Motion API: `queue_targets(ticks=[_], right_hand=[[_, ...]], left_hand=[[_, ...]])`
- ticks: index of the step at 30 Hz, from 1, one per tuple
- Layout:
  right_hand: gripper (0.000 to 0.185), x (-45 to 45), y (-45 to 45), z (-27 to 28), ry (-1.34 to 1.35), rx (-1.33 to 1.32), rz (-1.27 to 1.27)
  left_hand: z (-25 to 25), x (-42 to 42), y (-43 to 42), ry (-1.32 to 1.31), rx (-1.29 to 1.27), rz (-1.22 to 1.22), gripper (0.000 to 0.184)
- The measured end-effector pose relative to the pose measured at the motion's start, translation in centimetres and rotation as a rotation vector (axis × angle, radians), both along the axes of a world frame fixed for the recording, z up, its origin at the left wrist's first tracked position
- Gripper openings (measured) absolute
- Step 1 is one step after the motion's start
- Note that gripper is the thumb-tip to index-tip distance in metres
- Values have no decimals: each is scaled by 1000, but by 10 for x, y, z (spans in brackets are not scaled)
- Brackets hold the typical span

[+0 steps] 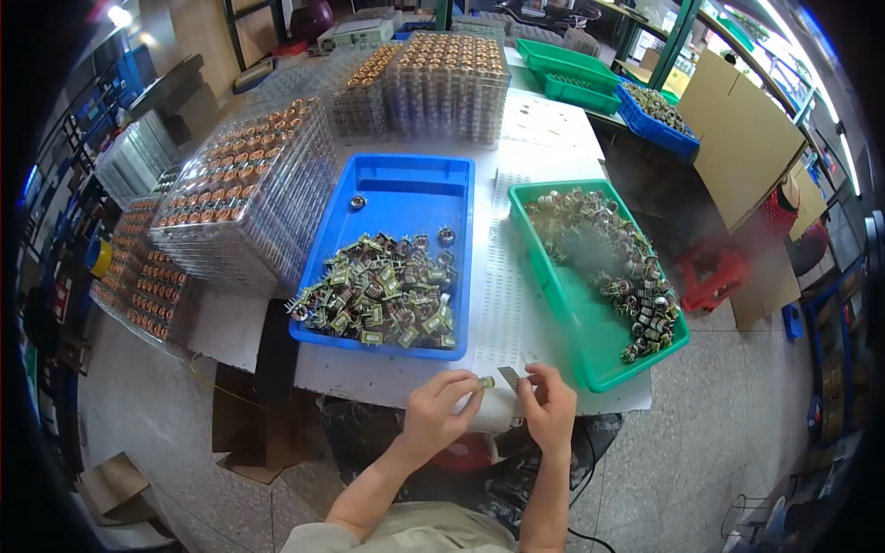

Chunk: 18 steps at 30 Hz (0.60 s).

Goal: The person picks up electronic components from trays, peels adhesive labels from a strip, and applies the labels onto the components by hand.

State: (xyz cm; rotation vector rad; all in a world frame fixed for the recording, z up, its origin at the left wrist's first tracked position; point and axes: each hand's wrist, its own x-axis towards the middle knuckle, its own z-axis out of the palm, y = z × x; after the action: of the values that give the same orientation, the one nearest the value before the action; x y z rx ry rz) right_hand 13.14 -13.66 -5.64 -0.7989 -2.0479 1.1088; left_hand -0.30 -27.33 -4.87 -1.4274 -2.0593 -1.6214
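Note:
Near the table's front edge, my left hand pinches a small coil component with a yellow-green face. Just to its right, my right hand grips a small dark flat strip between thumb and fingers. The strip's exact kind is too small to make out. Beyond my hands, a blue tray holds a heap of coil components, many with yellow-green faces. On the right, a green tray contains more coils with pins, gathered along its back and right side.
Stacked clear plastic trays of copper coils stand at the left, with another stack behind. A perforated white sheet lies between the trays. At the back right are green bins and a blue bin. A red stool stands on the floor.

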Motion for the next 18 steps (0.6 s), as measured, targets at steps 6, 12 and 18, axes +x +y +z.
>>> queue_targets(ticks=[6,12,18], right_hand=[[17,0,1,-1,9,13,10],[18,1,0,-1,24,12,10],[24,5,2,8,-67,-29,34]], left_hand=[[70,-33,10,142,-8,185,20],[72,-94,55,113,-352,240,10],[78,-101,66,378,-626,258,15]])
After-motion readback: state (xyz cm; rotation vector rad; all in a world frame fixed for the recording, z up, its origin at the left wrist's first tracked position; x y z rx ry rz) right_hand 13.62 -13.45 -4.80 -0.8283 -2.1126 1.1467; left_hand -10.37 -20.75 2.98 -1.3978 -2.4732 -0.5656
